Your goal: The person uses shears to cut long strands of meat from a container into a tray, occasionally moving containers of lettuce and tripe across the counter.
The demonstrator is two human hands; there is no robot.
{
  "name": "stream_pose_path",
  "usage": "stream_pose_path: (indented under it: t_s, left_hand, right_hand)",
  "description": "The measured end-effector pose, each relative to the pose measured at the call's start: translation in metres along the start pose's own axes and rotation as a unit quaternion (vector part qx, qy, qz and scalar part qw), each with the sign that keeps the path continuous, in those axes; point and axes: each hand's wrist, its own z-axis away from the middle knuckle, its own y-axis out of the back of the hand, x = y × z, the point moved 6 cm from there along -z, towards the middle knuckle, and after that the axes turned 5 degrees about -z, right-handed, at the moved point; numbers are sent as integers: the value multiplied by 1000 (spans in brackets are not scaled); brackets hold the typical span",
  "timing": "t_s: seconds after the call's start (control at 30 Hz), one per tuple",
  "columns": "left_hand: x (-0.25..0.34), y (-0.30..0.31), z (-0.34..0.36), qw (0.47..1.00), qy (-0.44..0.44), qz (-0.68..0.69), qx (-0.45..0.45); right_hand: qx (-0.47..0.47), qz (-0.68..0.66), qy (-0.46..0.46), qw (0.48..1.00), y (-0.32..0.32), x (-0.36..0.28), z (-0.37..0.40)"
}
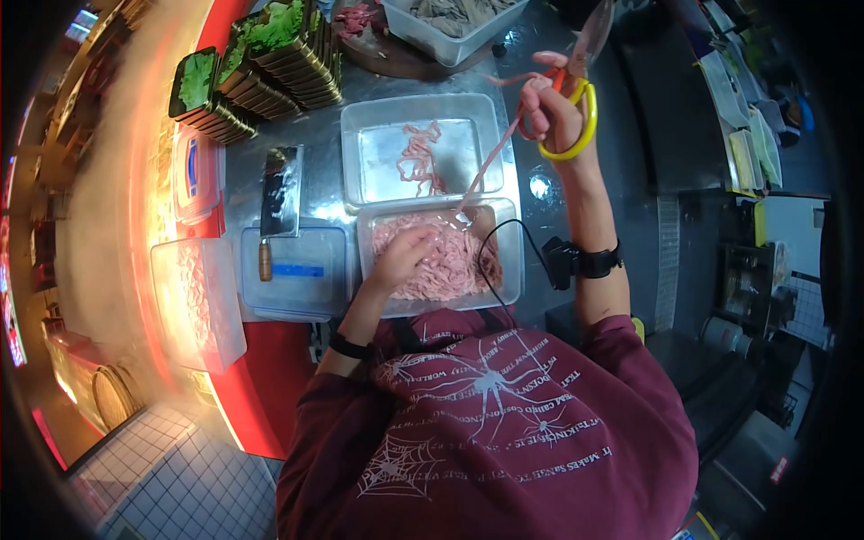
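Observation:
My right hand is raised at the upper right, with the yellow-and-orange-handled scissors looped on it, blades pointing up and away. Its fingers also pinch a long pink strand, which looks like intestine and runs down to the near tub. My left hand lies in that clear plastic tub, fingers bent into a heap of pink intestine strands; the fingertips are partly hidden. Behind it, a second clear tub holds a few loose strands.
A cleaver rests partly on a lidded box to the left. Farther left stands another tub of pale pink pieces. Stacked dark trays with lettuce and a bin of grey food are at the back.

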Motion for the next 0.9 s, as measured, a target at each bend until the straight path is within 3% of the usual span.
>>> stream_pose_path:
  t_s: [0.1, 0.23, 0.33, 0.4, 0.7, 0.83, 0.9]
  left_hand:
    - [61, -18, 10, 997, -69, -8, -44]
    - [104, -30, 21, 995, -61, 5, -80]
    - [142, -36, 33, 998, -56, 19, -27]
    - [172, -35, 40, 994, -109, -7, 3]
    - [281, -49, 75, 981, -173, -90, 0]
    - [326, -54, 86, 961, -217, -161, 60]
    - [349, -64, 95, 926, -276, -227, 124]
  right_hand:
    - [-3, 9, 29, 1000, 9, -19, -4]
    - [-38, 40, 87, 995, 20, -44, -13]
    - [-44, 45, 127, 990, 22, -64, -19]
    - [-64, 66, 161, 983, 23, -75, -23]
    - [-66, -59, 177, 980, 23, -110, -50]
    - [-53, -90, 191, 976, 15, -125, -54]
    - [-48, -112, 175, 977, 13, -129, -55]
